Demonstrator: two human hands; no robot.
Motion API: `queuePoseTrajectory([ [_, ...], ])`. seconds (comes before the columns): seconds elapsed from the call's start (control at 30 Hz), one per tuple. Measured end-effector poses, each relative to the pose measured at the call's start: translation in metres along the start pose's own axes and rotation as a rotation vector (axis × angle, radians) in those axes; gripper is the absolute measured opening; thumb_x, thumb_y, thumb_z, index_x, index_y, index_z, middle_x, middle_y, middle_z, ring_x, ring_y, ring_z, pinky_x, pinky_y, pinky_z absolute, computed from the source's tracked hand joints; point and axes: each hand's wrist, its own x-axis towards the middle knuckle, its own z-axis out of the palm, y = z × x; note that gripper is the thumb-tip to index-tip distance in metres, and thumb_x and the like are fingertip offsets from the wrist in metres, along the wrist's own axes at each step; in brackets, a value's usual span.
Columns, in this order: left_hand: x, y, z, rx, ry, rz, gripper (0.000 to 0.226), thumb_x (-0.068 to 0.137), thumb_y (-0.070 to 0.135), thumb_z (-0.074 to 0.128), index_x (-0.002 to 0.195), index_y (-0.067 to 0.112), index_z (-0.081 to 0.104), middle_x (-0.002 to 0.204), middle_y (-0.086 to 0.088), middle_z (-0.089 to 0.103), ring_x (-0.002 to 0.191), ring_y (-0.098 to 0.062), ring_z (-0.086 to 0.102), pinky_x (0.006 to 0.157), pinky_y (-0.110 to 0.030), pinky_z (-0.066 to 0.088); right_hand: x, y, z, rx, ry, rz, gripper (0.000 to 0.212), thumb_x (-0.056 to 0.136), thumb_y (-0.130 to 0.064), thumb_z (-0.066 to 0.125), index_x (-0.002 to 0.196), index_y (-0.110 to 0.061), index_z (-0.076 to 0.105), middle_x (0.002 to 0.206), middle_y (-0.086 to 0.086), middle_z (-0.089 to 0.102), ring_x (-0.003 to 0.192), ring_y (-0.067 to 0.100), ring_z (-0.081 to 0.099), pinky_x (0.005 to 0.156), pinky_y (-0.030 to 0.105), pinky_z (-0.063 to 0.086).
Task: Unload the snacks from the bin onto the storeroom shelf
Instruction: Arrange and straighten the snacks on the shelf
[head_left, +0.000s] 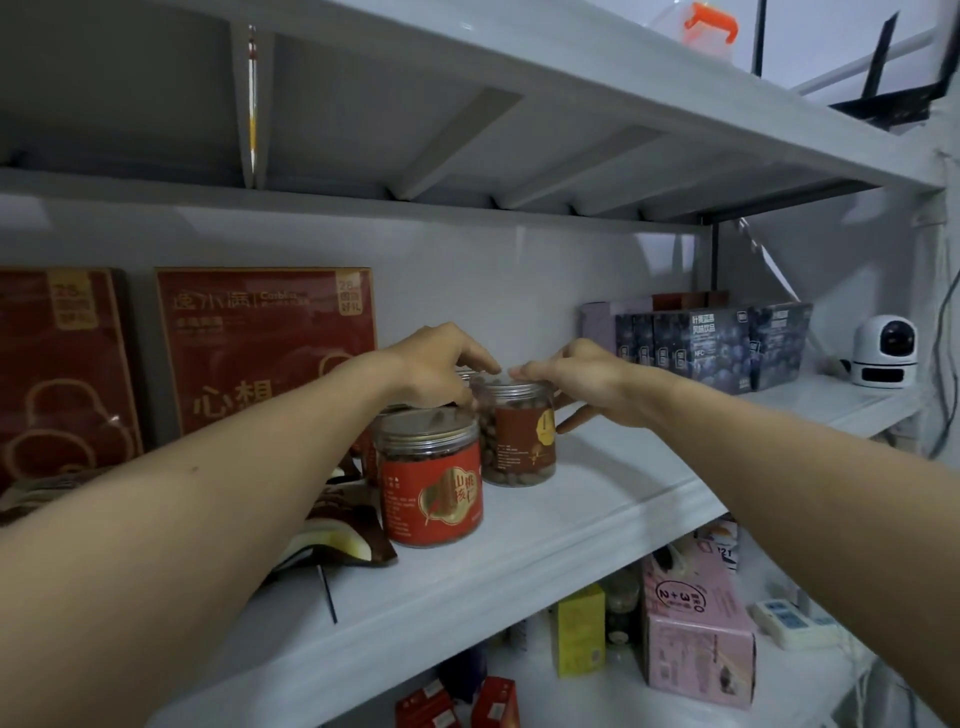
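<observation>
A clear jar of nuts with a brown label (519, 434) stands upright on the white shelf (597, 499). My right hand (582, 382) holds it from the right, fingers on the lid and thumb low against its side. My left hand (439, 366) reaches over from the left, its fingers curled on the jar's lid and over another jar behind. In front stands a red-labelled jar (431, 478) with a clear lid. The bin is out of view.
Two red gift boxes (265, 343) lean against the back wall at left. Dark snack bags (337, 535) lie under my left forearm. Dark drink boxes (711, 345) and a small white camera (883, 351) stand at right. The lower shelf holds pink, yellow and red packs.
</observation>
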Motion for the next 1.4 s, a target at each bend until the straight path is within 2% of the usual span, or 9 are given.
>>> queuePoseTrajectory([
  [0.1, -0.003, 0.010, 0.002, -0.122, -0.005, 0.001, 0.059, 0.073, 0.026, 0.087, 0.128, 0.022, 0.066, 0.126, 0.006, 0.066, 0.116, -0.012, 0.059, 0.096, -0.029, 0.048, -0.003, -0.001, 0.003, 0.013, 0.020, -0.002, 0.046, 0.092, -0.043, 0.065, 0.109, 0.000, 0.066, 0.104, 0.013, 0.071, 0.095, 0.026, 0.068, 0.082, 0.045, 0.060],
  [0.23, -0.003, 0.010, 0.002, -0.199, 0.056, -0.037, 0.060, 0.065, 0.045, 0.088, 0.115, 0.017, 0.073, 0.112, 0.003, 0.073, 0.101, -0.009, 0.064, 0.085, -0.024, 0.050, -0.009, -0.001, 0.005, 0.017, 0.046, -0.007, 0.043, 0.097, -0.046, 0.058, 0.100, -0.003, 0.064, 0.102, 0.014, 0.069, 0.093, 0.029, 0.068, 0.079, 0.045, 0.061],
  [0.33, -0.003, 0.008, 0.003, -0.160, 0.051, -0.029, 0.058, 0.067, 0.043, 0.087, 0.116, 0.016, 0.073, 0.116, 0.002, 0.072, 0.104, -0.011, 0.063, 0.086, -0.023, 0.047, -0.013, 0.003, 0.003, 0.096, 0.007, 0.017, 0.036, 0.102, -0.039, 0.051, 0.112, -0.006, 0.060, 0.109, 0.015, 0.068, 0.097, 0.029, 0.067, 0.082, 0.046, 0.059],
  [0.4, -0.004, 0.007, 0.003, -0.169, 0.036, -0.032, 0.056, 0.069, 0.041, 0.085, 0.118, 0.016, 0.072, 0.121, 0.002, 0.070, 0.108, -0.011, 0.061, 0.090, -0.025, 0.046, -0.015, 0.006, 0.002, 0.152, -0.029, 0.039, 0.037, 0.103, -0.036, 0.048, 0.125, -0.007, 0.057, 0.119, 0.016, 0.065, 0.104, 0.030, 0.065, 0.086, 0.048, 0.058],
  [0.5, -0.007, 0.005, 0.002, -0.167, 0.012, -0.048, 0.057, 0.073, 0.038, 0.083, 0.124, 0.018, 0.069, 0.129, 0.003, 0.064, 0.110, -0.012, 0.056, 0.095, -0.028, 0.044, -0.017, 0.008, 0.002, 0.241, -0.091, 0.055, 0.038, 0.104, -0.033, 0.046, 0.134, -0.009, 0.052, 0.126, 0.016, 0.061, 0.110, 0.032, 0.061, 0.090, 0.048, 0.056],
  [0.77, -0.012, 0.004, 0.004, -0.199, 0.027, -0.080, 0.055, 0.076, 0.038, 0.080, 0.128, 0.022, 0.067, 0.129, 0.001, 0.061, 0.106, -0.015, 0.055, 0.086, -0.027, 0.043, -0.012, 0.014, 0.004, 0.282, -0.105, 0.049, 0.040, 0.103, -0.033, 0.049, 0.136, -0.010, 0.051, 0.130, 0.018, 0.060, 0.116, 0.035, 0.059, 0.096, 0.051, 0.053],
  [0.97, -0.013, 0.006, 0.006, -0.201, 0.037, -0.100, 0.054, 0.075, 0.040, 0.080, 0.125, 0.022, 0.068, 0.122, 0.000, 0.067, 0.107, -0.017, 0.061, 0.076, -0.021, 0.047, -0.013, 0.014, 0.005, 0.337, -0.129, 0.061, 0.041, 0.104, -0.034, 0.048, 0.135, -0.008, 0.052, 0.129, 0.016, 0.060, 0.117, 0.033, 0.058, 0.095, 0.047, 0.053],
  [1.2, -0.014, 0.007, 0.009, -0.184, 0.046, -0.097, 0.056, 0.076, 0.042, 0.079, 0.127, 0.021, 0.067, 0.134, -0.001, 0.061, 0.123, -0.019, 0.054, 0.097, -0.029, 0.043, -0.014, 0.012, 0.007, 0.343, -0.086, 0.063, 0.031, 0.104, -0.032, 0.048, 0.123, -0.009, 0.055, 0.121, 0.015, 0.062, 0.106, 0.030, 0.061, 0.087, 0.044, 0.055],
  [1.4, -0.014, 0.006, 0.011, -0.176, 0.055, -0.109, 0.057, 0.076, 0.043, 0.078, 0.128, 0.023, 0.065, 0.137, -0.001, 0.060, 0.124, -0.021, 0.054, 0.101, -0.032, 0.043, -0.015, 0.008, 0.008, 0.324, -0.057, 0.070, 0.031, 0.105, -0.029, 0.047, 0.123, -0.006, 0.056, 0.117, 0.015, 0.062, 0.100, 0.029, 0.063, 0.081, 0.041, 0.056],
])
